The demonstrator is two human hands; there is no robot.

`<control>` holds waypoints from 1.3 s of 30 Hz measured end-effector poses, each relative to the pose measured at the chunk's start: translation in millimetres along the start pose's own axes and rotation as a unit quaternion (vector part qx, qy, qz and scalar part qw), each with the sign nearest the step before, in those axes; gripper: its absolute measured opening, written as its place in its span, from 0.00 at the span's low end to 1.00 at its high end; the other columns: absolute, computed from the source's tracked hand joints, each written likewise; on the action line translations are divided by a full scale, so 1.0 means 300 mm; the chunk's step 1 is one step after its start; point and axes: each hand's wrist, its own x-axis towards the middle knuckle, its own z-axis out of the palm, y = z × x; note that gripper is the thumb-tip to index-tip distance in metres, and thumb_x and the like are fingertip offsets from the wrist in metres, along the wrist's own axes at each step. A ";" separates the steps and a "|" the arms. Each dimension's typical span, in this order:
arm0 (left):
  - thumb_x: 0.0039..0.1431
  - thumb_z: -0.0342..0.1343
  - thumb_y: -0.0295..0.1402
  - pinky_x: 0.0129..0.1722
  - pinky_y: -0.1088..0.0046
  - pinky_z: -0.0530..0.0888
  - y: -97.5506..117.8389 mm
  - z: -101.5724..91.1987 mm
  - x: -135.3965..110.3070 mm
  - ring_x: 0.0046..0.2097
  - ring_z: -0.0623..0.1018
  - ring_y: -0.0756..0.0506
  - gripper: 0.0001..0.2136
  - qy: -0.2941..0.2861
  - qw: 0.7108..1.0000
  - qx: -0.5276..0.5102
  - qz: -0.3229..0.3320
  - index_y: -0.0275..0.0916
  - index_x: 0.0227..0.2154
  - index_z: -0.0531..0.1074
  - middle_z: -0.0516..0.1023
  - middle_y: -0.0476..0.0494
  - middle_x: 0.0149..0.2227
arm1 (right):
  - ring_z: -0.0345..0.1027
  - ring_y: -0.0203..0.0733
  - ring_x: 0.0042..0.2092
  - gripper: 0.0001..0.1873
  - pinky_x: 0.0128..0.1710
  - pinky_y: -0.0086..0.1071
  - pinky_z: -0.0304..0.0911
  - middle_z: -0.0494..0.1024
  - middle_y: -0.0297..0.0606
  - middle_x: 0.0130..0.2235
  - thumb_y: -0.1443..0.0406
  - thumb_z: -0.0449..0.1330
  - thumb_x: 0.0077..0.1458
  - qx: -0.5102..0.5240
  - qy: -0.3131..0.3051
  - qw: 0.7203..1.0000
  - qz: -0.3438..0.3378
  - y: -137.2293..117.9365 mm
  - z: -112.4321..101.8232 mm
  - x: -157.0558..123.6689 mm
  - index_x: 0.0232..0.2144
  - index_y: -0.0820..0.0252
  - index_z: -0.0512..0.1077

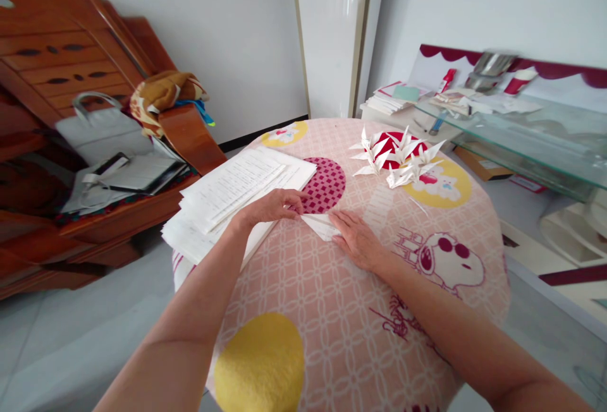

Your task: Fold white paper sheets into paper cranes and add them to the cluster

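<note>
A small white piece of folded paper (322,227) lies on the cloth-covered table between my hands. My left hand (275,205) pinches its left tip between thumb and fingers. Stretched out fairly flat, the fingers of my right hand (359,239) rest on the paper's right end and hide part of it. Beyond my right hand stand several white folded paper cranes (403,158) in a loose group. Left of my left hand is a stack of printed paper sheets (237,184), with a narrower bundle on top.
The round table wears a pink patterned tablecloth (303,298). A thin white paper strip (418,206) lies near the cranes. At right is a glass-topped table (531,134) with papers and a metal pot (493,64). A wooden chair (57,39) holding a grey bag (97,124) stands left.
</note>
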 end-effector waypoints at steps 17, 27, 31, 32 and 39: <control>0.68 0.48 0.31 0.60 0.58 0.72 0.112 0.348 0.014 0.61 0.73 0.41 0.19 0.159 0.977 0.092 0.109 0.38 0.60 0.66 0.73 0.36 0.60 | 0.60 0.49 0.63 0.22 0.63 0.49 0.57 0.71 0.50 0.59 0.72 0.51 0.61 0.088 0.009 0.996 -0.034 0.024 -0.028 -0.004 0.57 0.63 0.69; 0.68 0.49 0.35 0.59 0.56 0.72 0.078 0.355 -0.003 0.60 0.73 0.39 0.18 0.152 0.980 0.089 0.091 0.36 0.57 0.72 0.73 0.32 0.59 | 0.73 0.50 0.53 0.12 0.55 0.45 0.67 0.80 0.44 0.52 0.68 0.61 0.58 0.161 -0.048 0.984 -0.051 0.160 -0.153 -0.033 0.43 0.58 0.81; 0.69 0.48 0.35 0.59 0.56 0.73 0.085 0.354 -0.004 0.60 0.73 0.38 0.18 0.147 0.982 0.080 0.090 0.38 0.55 0.74 0.72 0.33 0.60 | 0.74 0.50 0.53 0.11 0.55 0.46 0.66 0.80 0.44 0.52 0.67 0.60 0.58 0.186 -0.052 0.980 -0.049 0.201 -0.159 -0.049 0.40 0.57 0.82; 0.69 0.48 0.35 0.59 0.56 0.73 0.088 0.353 -0.005 0.60 0.73 0.38 0.17 0.145 0.982 0.078 0.088 0.39 0.55 0.74 0.71 0.33 0.61 | 0.74 0.50 0.54 0.12 0.54 0.46 0.67 0.80 0.45 0.52 0.68 0.60 0.58 0.186 -0.054 0.980 -0.049 0.206 -0.159 -0.050 0.40 0.57 0.83; 0.69 0.47 0.36 0.59 0.58 0.72 0.105 0.345 -0.004 0.60 0.74 0.39 0.17 0.135 0.984 0.079 0.079 0.39 0.53 0.76 0.72 0.35 0.61 | 0.77 0.46 0.49 0.21 0.50 0.40 0.70 0.82 0.40 0.48 0.77 0.53 0.50 0.158 -0.039 0.986 -0.038 0.170 -0.172 -0.041 0.33 0.55 0.84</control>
